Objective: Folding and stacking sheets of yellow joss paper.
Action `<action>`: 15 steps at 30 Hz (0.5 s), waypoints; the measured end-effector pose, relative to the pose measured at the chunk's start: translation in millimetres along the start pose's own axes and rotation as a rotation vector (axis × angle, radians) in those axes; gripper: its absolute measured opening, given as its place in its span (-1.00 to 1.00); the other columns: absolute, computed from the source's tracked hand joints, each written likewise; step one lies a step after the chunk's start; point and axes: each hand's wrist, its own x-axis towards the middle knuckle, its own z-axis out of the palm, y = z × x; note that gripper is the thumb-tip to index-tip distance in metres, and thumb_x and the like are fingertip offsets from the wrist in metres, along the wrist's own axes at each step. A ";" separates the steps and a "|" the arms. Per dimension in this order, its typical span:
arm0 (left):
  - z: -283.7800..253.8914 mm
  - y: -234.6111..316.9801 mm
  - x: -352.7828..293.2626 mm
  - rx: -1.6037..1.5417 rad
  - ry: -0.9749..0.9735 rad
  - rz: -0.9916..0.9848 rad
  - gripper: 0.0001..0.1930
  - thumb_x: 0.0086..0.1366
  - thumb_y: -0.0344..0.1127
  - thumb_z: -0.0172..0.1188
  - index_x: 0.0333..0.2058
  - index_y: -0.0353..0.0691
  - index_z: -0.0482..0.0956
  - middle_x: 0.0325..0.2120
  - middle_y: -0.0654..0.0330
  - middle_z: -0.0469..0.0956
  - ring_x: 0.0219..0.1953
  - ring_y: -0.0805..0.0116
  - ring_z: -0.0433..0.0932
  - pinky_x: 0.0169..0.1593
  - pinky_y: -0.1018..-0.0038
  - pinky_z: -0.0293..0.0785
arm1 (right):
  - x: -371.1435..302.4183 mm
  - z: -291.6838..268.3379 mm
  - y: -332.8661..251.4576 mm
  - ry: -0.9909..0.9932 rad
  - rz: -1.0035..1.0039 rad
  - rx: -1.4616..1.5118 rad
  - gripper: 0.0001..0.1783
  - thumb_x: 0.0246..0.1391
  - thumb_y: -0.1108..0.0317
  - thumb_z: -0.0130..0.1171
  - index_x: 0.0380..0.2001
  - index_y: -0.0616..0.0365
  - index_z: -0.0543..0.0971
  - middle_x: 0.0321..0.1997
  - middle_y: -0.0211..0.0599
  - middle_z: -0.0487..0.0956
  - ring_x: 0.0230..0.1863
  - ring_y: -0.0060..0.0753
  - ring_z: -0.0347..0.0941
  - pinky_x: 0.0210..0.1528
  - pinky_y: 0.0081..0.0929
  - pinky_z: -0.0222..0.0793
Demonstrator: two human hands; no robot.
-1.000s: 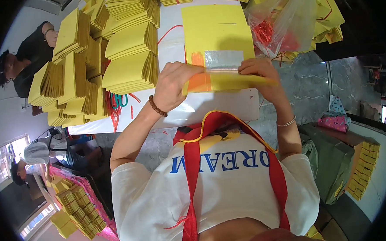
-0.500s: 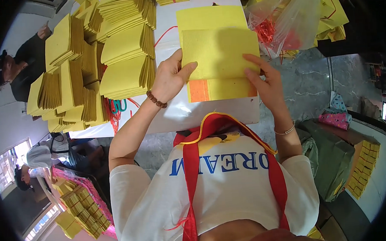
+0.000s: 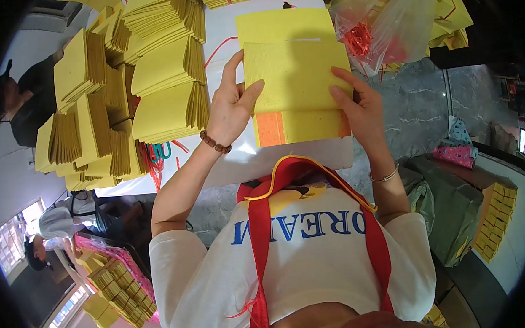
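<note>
In front of me is a stack of yellow paper sheets (image 3: pixel 296 79), with orange patches at the lower corners of the near strip. My left hand (image 3: pixel 231 109) pinches its left edge, thumb on top and fingers beyond the side. On the opposite edge my right hand (image 3: pixel 359 102) grips with thumb and forefinger over the top. A further yellow sheet (image 3: pixel 282 23) sticks out at the far side, behind the part I hold. How many layers lie between my fingers cannot be seen.
Folded yellow paper bundles (image 3: pixel 167 100) are piled along the left of the white table (image 3: pixel 221 50). Red strings and green scissors handles (image 3: pixel 160 151) lie beside them. A clear plastic bag (image 3: pixel 386 30) with red string is at the far right. Two people (image 3: pixel 34 107) are off to the left.
The near edge of the paper sits slightly lower in the view, and a narrow gap shows at its far edge. Both hands keep their grip at the sides.
</note>
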 end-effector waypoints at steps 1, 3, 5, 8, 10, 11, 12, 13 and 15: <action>-0.1 0.1 0.0 0.000 -0.004 0.001 -0.36 0.20 -0.38 0.09 0.20 -0.25 -0.01 -0.70 0.26 0.43 -0.68 0.61 0.28 -0.58 0.57 0.21 | 0.9 0.9 0.7 0.022 -0.036 -0.069 -0.65 0.01 0.44 0.13 -0.08 0.25 0.49 -0.19 -0.21 0.57 -0.26 -0.61 0.45 -0.21 -0.64 0.36; -0.6 0.3 -0.2 -0.054 0.016 -0.003 -0.34 0.19 -0.40 0.10 0.21 -0.23 -0.03 -0.72 0.29 0.40 -0.69 0.61 0.27 -0.58 0.60 0.19 | 2.7 1.6 0.0 0.030 -0.020 -0.067 -0.64 0.01 0.43 0.13 -0.07 0.25 0.49 -0.20 -0.21 0.57 -0.26 -0.60 0.46 -0.22 -0.64 0.36; 3.5 3.9 -3.5 -0.057 0.030 0.006 -0.34 0.18 -0.42 0.10 0.21 -0.21 -0.02 -0.73 0.31 0.38 -0.69 0.62 0.25 -0.59 0.61 0.17 | 3.1 0.9 1.1 0.040 -0.002 -0.066 -0.64 0.01 0.42 0.13 -0.07 0.24 0.50 -0.20 -0.20 0.58 -0.27 -0.59 0.46 -0.23 -0.63 0.37; 5.6 0.7 -7.4 -0.042 0.041 0.049 -0.36 0.18 -0.43 0.10 0.19 -0.19 0.01 -0.74 0.34 0.35 -0.70 0.64 0.22 -0.60 0.62 0.14 | 2.8 1.5 3.6 0.049 0.035 -0.028 -0.64 0.00 0.42 0.13 -0.08 0.22 0.50 -0.23 -0.22 0.59 -0.29 -0.58 0.47 -0.24 -0.63 0.37; 5.5 -6.0 -7.6 -0.026 0.032 0.083 -0.38 0.18 -0.43 0.11 0.18 -0.18 0.03 -0.74 0.35 0.34 -0.70 0.64 0.21 -0.61 0.62 0.12 | 3.6 3.6 3.6 0.085 -0.008 -0.110 -0.64 -0.02 0.42 0.13 -0.09 0.21 0.51 -0.25 -0.20 0.60 -0.31 -0.60 0.47 -0.26 -0.63 0.37; 4.8 -9.6 -5.7 -0.054 0.026 0.077 -0.41 0.18 -0.43 0.11 0.16 -0.19 0.08 -0.75 0.35 0.32 -0.70 0.64 0.20 -0.61 0.61 0.12 | 3.7 3.8 3.7 0.085 -0.009 -0.110 -0.64 -0.02 0.42 0.13 -0.09 0.21 0.51 -0.25 -0.20 0.60 -0.31 -0.60 0.47 -0.26 -0.63 0.37; 4.1 -11.2 -4.9 -0.083 0.021 0.071 -0.45 0.18 -0.43 0.12 0.13 -0.20 0.13 -0.75 0.36 0.29 -0.70 0.64 0.19 -0.62 0.61 0.11 | 3.7 3.9 3.6 0.078 0.011 -0.094 -0.64 -0.02 0.41 0.13 -0.09 0.20 0.51 -0.24 -0.19 0.60 -0.31 -0.59 0.48 -0.26 -0.63 0.37; 4.0 -11.3 -4.7 -0.083 0.020 0.073 -0.45 0.18 -0.43 0.12 0.13 -0.20 0.13 -0.75 0.36 0.29 -0.70 0.64 0.19 -0.62 0.61 0.11 | 4.2 3.2 3.6 0.071 0.031 -0.078 -0.64 -0.03 0.41 0.13 -0.09 0.20 0.52 -0.24 -0.18 0.60 -0.31 -0.59 0.48 -0.26 -0.63 0.37; 3.6 -10.9 -4.5 -0.063 0.025 0.069 -0.56 0.17 -0.42 0.12 0.04 -0.21 0.27 -0.78 0.39 0.23 -0.71 0.65 0.16 -0.63 0.61 0.08 | 6.4 1.4 2.1 0.061 0.058 -0.131 -0.64 -0.04 0.40 0.14 -0.10 0.20 0.52 -0.23 -0.16 0.60 -0.30 -0.57 0.49 -0.25 -0.62 0.38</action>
